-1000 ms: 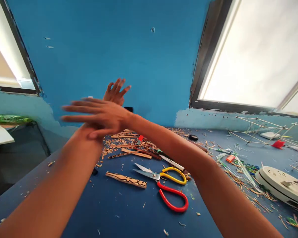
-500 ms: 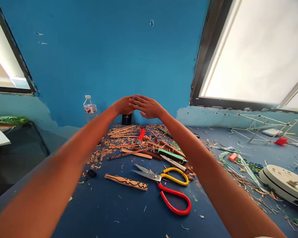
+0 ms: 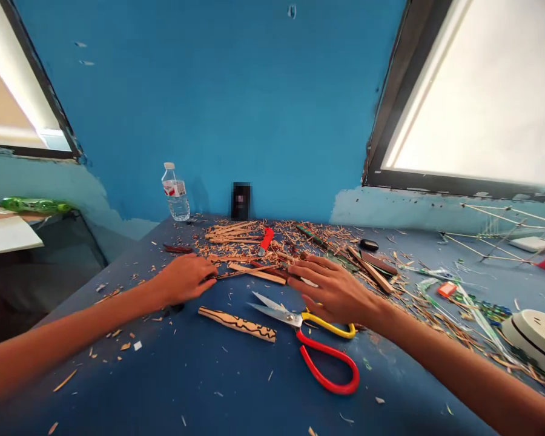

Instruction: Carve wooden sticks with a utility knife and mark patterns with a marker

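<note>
My left hand (image 3: 184, 280) rests low on the blue table (image 3: 172, 381), fingers curled, their tips on the near end of a thin dark stick (image 3: 236, 273). Spread flat, my right hand (image 3: 335, 292) hovers just over the yellow handle of the scissors (image 3: 320, 345), whose other handle is red. It holds nothing. A carved wooden piece (image 3: 237, 324) with black wavy lines lies between the two hands, just in front of them.
Wood sticks and shavings (image 3: 236, 239) litter the table's far middle, with a red-handled cutter (image 3: 266, 240). A water bottle (image 3: 175, 192) and a small black object (image 3: 240, 201) stand by the blue wall. A white round device (image 3: 533, 339) sits at the right.
Both hands have dropped from in front of the wall, where they touched each other, down to the table and moved apart. The camera has tilted down a little.
</note>
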The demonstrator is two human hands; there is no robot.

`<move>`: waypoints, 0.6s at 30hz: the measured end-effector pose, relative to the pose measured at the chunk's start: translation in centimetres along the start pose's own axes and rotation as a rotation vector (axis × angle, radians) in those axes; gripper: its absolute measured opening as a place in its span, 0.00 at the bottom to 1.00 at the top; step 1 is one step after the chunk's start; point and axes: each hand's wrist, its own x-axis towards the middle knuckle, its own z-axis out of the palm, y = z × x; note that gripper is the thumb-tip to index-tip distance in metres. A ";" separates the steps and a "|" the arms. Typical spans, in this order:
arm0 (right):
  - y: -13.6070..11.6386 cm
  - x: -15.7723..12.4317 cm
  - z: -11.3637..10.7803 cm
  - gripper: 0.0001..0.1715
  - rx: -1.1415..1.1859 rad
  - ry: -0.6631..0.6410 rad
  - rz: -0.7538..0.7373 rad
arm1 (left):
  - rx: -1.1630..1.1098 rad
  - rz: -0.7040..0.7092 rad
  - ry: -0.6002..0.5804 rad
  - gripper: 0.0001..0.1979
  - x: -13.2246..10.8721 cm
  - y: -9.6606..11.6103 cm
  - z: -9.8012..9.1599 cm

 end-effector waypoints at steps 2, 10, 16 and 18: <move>0.1 -0.7 -0.4 0.21 0.053 0.021 0.102 | 0.031 0.009 0.020 0.08 0.2 0.2 0.4; -5.1 0.0 0.2 0.21 0.357 0.171 0.546 | 0.044 0.038 0.365 0.12 -2.1 4.3 -4.5; -11.4 0.8 1.1 0.22 1.275 0.347 0.992 | -0.120 0.055 0.483 0.09 -4.5 10.5 -6.9; -10.9 0.4 1.3 0.23 1.321 0.375 1.069 | -0.219 0.000 0.474 0.08 -4.7 11.4 -6.2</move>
